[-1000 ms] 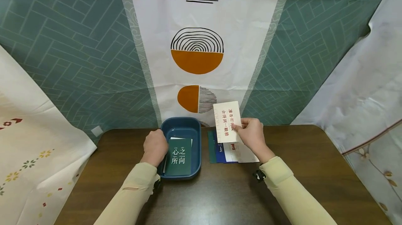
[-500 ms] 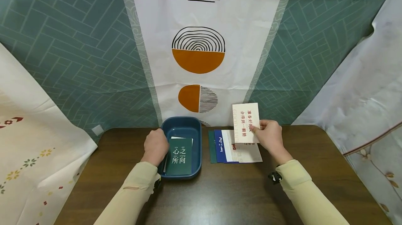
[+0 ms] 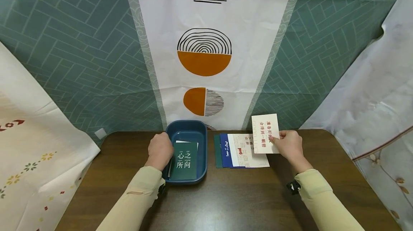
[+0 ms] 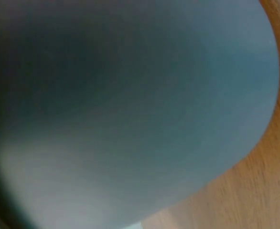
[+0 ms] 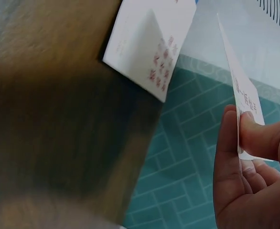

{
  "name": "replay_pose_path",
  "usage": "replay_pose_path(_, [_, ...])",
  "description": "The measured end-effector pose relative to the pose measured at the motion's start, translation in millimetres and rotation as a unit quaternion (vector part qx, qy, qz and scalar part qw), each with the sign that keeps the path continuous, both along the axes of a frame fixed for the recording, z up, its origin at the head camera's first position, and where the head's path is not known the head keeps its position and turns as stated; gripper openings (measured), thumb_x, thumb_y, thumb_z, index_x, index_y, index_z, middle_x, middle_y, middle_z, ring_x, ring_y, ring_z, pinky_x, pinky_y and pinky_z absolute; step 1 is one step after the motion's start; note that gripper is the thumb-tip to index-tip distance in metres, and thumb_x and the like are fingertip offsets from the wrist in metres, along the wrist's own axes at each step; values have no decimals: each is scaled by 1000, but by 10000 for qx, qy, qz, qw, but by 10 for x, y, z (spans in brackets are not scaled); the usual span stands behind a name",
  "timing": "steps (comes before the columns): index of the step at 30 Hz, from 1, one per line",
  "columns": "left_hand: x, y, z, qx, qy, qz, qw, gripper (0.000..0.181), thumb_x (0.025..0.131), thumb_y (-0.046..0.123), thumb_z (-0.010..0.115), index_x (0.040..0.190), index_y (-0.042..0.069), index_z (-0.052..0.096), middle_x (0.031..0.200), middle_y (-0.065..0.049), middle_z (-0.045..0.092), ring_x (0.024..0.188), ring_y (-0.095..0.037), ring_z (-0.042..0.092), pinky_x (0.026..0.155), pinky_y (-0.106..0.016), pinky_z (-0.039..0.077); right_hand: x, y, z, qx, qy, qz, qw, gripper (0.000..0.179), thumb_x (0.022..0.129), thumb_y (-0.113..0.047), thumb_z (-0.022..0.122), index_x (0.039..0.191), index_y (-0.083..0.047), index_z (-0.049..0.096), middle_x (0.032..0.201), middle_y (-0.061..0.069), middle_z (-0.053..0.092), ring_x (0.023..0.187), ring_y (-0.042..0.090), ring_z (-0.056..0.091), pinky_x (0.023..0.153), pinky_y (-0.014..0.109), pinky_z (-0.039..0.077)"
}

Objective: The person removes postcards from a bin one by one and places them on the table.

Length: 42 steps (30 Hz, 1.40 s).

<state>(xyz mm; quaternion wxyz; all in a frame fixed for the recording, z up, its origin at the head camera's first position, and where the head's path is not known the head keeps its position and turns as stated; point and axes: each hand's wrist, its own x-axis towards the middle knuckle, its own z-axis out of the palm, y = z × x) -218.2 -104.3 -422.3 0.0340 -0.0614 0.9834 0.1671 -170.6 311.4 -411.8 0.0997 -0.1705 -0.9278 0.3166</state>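
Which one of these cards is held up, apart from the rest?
The cream card with red characters, pinched in the right hand. The green-topped pile sits in the blue tray, and the overlapping row lies on the table.

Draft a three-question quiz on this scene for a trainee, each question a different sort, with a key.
1. True or false: the person's right hand pinches a cream rectangular card printed with red characters.

2. Which thing lies inside the blue rounded rectangular tray?
A) a red ceramic cup
B) a dark green rectangular booklet with white characters
C) a yellow wooden pencil

3. Fill in the colour: in the head view, the leftmost sheet of the overlapping row on the brown wooden table is ____.

Key: 1. True. 2. B. 3. Dark green.
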Motion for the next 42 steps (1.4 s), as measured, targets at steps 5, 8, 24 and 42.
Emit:
replay_pose_path(5, [-15, 6, 6, -18, -38, 10, 10000, 17, 81, 6, 61, 92, -6, 65, 81, -21, 66, 61, -28, 64, 41, -37, 47, 35, 55, -34, 51, -193, -5, 9998, 38, 79, -27, 72, 99, 5, 69, 88, 18, 71, 74, 26, 61, 49, 26, 45])
replay_pose_path(8, [-24, 7, 15, -47, -31, 17, 10000, 18, 81, 6, 62, 94, -6, 65, 83, -22, 67, 62, -28, 64, 42, -37, 48, 50, 73, -53, 124, -323, 72, 9994, 38, 79, -27, 72, 98, 6, 69, 87, 19, 70, 73, 26, 60, 49, 26, 44])
replay_pose_path(24, [31, -2, -15, -27, 45, 14, 10000, 14, 82, 5, 59, 90, -5, 65, 82, -22, 67, 62, -29, 64, 40, -35, 45, 154, 96, -228, 100, -895, 187, 9958, 29, 78, -26, 72, 85, 2, 70, 77, 13, 66, 67, 23, 54, 48, 27, 41])
replay_pose_path(42, [4, 22, 6, 2, 69, 63, 10000, 16, 82, 4, 59, 93, -5, 65, 86, -22, 67, 62, -27, 63, 41, -36, 46, 72, -4, -308, 100, -1126, 376, 9929, 25, 76, -27, 73, 74, -3, 68, 66, 4, 59, 65, 19, 49, 49, 26, 36])
